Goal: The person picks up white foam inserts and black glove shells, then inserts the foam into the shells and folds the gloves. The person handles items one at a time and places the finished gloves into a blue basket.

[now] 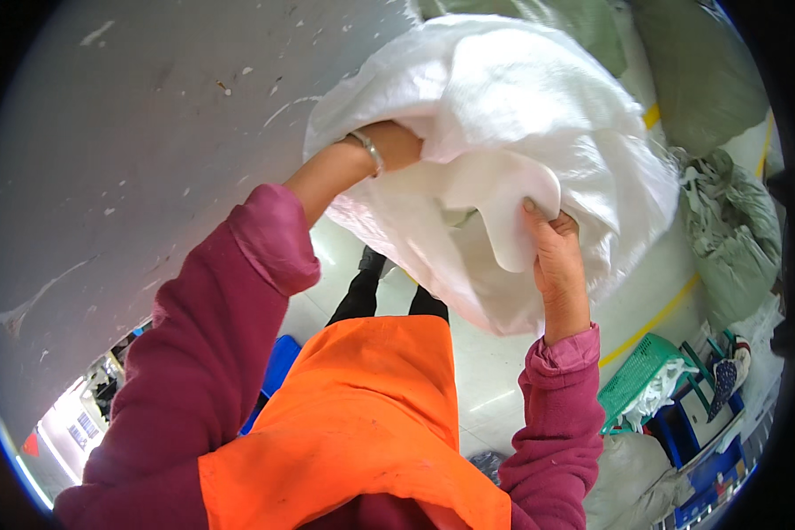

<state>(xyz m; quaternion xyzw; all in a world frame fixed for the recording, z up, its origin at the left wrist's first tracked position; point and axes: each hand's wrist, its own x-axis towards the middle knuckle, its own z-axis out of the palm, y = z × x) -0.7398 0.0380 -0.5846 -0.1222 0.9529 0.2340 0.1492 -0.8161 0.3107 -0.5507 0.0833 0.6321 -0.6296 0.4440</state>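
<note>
A large white woven sack (539,79) hangs wide open in front of me. My right hand (556,247) grips the rounded end of a smooth white curved piece (503,190), thumb on top and fingers wrapped behind its edge. The flat piece lies across the sack's mouth, and its other end runs back toward my left hand. Of my left hand (396,146), only the back and the braceleted wrist show. Its fingers are hidden by the sack's fold, so I cannot see whether they hold anything.
A scuffed grey surface (150,159) fills the left side. Greenish stuffed sacks (702,79) crowd the far right. At the lower right stands a green basket (649,367) holding white scraps, beside blue crates (711,481). A blue bin (278,367) sits behind my orange apron. Yellow lines mark the floor.
</note>
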